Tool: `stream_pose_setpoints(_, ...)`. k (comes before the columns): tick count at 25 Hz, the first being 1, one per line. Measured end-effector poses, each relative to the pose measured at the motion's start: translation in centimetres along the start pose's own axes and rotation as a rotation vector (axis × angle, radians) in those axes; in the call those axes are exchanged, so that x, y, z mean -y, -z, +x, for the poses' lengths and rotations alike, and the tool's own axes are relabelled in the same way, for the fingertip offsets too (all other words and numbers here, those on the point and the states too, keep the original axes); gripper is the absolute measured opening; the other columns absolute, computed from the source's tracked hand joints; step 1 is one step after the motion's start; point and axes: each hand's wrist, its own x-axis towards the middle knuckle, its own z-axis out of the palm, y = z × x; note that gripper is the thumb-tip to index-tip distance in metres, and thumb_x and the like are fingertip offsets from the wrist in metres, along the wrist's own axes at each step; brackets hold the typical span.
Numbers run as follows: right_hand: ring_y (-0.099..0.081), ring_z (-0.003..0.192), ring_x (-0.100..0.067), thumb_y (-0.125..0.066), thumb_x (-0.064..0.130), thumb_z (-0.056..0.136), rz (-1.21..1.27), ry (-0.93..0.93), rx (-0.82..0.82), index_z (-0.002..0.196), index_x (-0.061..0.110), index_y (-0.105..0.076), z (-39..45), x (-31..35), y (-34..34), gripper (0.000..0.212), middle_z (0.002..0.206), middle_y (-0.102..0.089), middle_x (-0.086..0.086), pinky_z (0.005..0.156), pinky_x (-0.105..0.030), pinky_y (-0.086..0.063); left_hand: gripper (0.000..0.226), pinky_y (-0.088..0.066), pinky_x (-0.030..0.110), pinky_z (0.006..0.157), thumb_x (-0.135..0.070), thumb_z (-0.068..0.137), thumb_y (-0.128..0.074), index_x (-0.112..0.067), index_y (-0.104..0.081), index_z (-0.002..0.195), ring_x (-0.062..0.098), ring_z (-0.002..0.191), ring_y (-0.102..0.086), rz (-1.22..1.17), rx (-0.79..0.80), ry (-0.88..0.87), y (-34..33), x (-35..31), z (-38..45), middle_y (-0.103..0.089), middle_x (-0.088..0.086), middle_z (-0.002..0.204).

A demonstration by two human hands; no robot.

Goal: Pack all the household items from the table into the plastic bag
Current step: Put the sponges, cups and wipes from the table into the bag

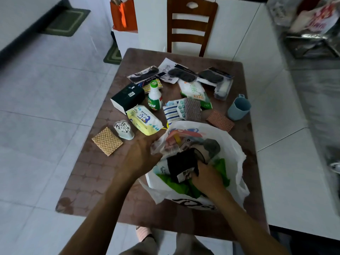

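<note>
A white plastic bag (233,153) lies open on the brown table (103,173), near its front right. My left hand (141,153) grips the bag's left rim. My right hand (207,174) is inside the bag, closed on a black packaged item (181,163). Green and red packets lie in the bag too. On the table behind lie a yellow wipes pack (144,119), a green-capped bottle (155,95), a dark box (127,97), a cotton swab jar (124,129), a blue cup (238,107) and several packets.
A woven coaster (107,141) lies at the table's left, another coaster (220,120) by the cup. A wooden chair (191,26) stands behind the table. An orange bag (124,14) sits at the back left. White counters run along the right.
</note>
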Motion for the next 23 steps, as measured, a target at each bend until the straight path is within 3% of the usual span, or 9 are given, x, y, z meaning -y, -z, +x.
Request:
stream_pose_setpoints(4, -0.042, 0.13, -0.033, -0.056, 0.036, 0.088, -0.207, 0.112, -0.16, 0.146, 0.026, -0.028, -0.6, 1.5, 0.8, 0.065, 0.147, -0.037, -0.012, 0.1, -0.046, -0.046, 0.046, -0.033, 0.008, 0.059, -0.015, 0.074, -0.076, -0.016, -0.062, 0.117, 0.016, 0.081, -0.062, -0.024, 0.022, 0.062, 0.4, 0.5, 0.0, -0.064, -0.001, 0.094)
stream_pose_setpoints(7, -0.027, 0.139, -0.035, -0.044, 0.041, 0.096, -0.42, 0.127, 0.037, 0.146, 0.027, -0.032, -0.8, 3.5, 3.0, 0.053, 0.155, -0.026, -0.009, 0.11, -0.048, -0.035, 0.059, -0.041, 0.017, 0.066, -0.027, 0.076, -0.077, -0.023, -0.055, 0.13, 0.009, 0.085, -0.06, -0.008, 0.057, 0.069, 0.1, 0.2, 0.2, -0.062, -0.008, 0.101)
stream_pose_setpoints(9, -0.043, 0.129, -0.026, -0.046, 0.039, 0.097, -0.316, 0.177, 0.028, 0.136, 0.023, -0.048, -0.5, 4.6, 5.5, 0.043, 0.145, -0.044, -0.008, 0.106, -0.041, -0.041, 0.061, -0.043, 0.018, 0.069, -0.04, 0.077, -0.077, -0.026, -0.054, 0.132, 0.005, 0.087, -0.056, -0.009, 0.049, 0.065, -0.1, -0.3, 0.8, -0.056, -0.014, 0.103)
stream_pose_setpoints(11, -0.059, 0.101, -0.013, -0.052, 0.036, 0.094, -0.006, 0.386, -0.139, 0.113, 0.024, -0.064, 0.0, 6.0, 9.1, 0.026, 0.115, -0.066, 0.002, 0.089, -0.03, -0.051, 0.058, -0.042, 0.016, 0.067, -0.045, 0.077, -0.075, -0.025, -0.056, 0.128, 0.005, 0.085, -0.056, -0.004, 0.033, 0.058, -0.3, -0.8, 2.4, -0.059, -0.012, 0.102)
stream_pose_setpoints(14, -0.061, 0.072, -0.002, -0.057, 0.032, 0.088, 0.271, 0.544, -0.342, 0.09, 0.024, -0.067, 4.4, 6.3, 14.2, 0.013, 0.083, -0.069, 0.011, 0.062, -0.019, -0.049, 0.051, -0.048, 0.021, 0.067, -0.045, 0.079, -0.072, -0.022, -0.06, 0.122, 0.007, 0.079, -0.059, 0.048, 0.027, 0.029, -0.6, -2.3, 5.3, -0.066, -0.007, 0.099)
stream_pose_setpoints(17, -0.065, 0.084, -0.011, -0.061, 0.031, 0.085, 0.35, 0.25, -0.293, 0.098, 0.023, -0.067, 13.8, 3.3, 16.0, 0.017, 0.094, -0.07, 0.005, 0.073, -0.032, -0.054, 0.035, -0.056, 0.034, 0.07, -0.046, 0.083, -0.067, -0.023, -0.066, 0.11, 0.01, 0.076, -0.065, 0.108, 0.061, 0.038, -1.3, -3.6, 7.6, -0.07, -0.006, 0.094)
stream_pose_setpoints(19, -0.062, 0.106, -0.025, -0.065, 0.038, 0.082, 0.327, -0.058, -0.116, 0.123, 0.018, -0.058, 20.2, 1.0, 14.0, 0.046, 0.118, -0.065, -0.005, 0.089, -0.042, -0.052, 0.018, -0.055, 0.035, 0.067, -0.035, 0.085, -0.066, -0.023, -0.07, 0.099, 0.01, 0.072, -0.065, 0.117, 0.058, 0.048, -1.9, -3.8, 8.3, -0.072, -0.006, 0.086)
stream_pose_setpoints(21, -0.056, 0.119, -0.03, -0.072, 0.045, 0.078, 0.421, -0.268, 0.054, 0.139, 0.011, -0.045, 24.5, -0.4, 10.8, 0.075, 0.136, -0.057, -0.01, 0.097, -0.041, -0.049, 0.006, -0.053, 0.03, 0.063, -0.023, 0.084, -0.067, -0.026, -0.07, 0.088, 0.006, 0.066, -0.062, 0.109, 0.015, 0.047, -2.3, -3.7, 8.4, -0.07, -0.009, 0.077)
stream_pose_setpoints(23, -0.057, 0.119, -0.03, -0.078, 0.047, 0.073, 0.475, -0.329, 0.091, 0.141, 0.009, -0.042, 27.0, -1.2, 7.9, 0.087, 0.139, -0.055, -0.012, 0.093, -0.037, -0.049, 0.009, -0.051, 0.025, 0.059, -0.02, 0.082, -0.068, -0.029, -0.07, 0.084, 0.0, 0.06, -0.059, 0.097, -0.022, 0.043, -2.6, -3.5, 8.4, -0.068, -0.012, 0.071)
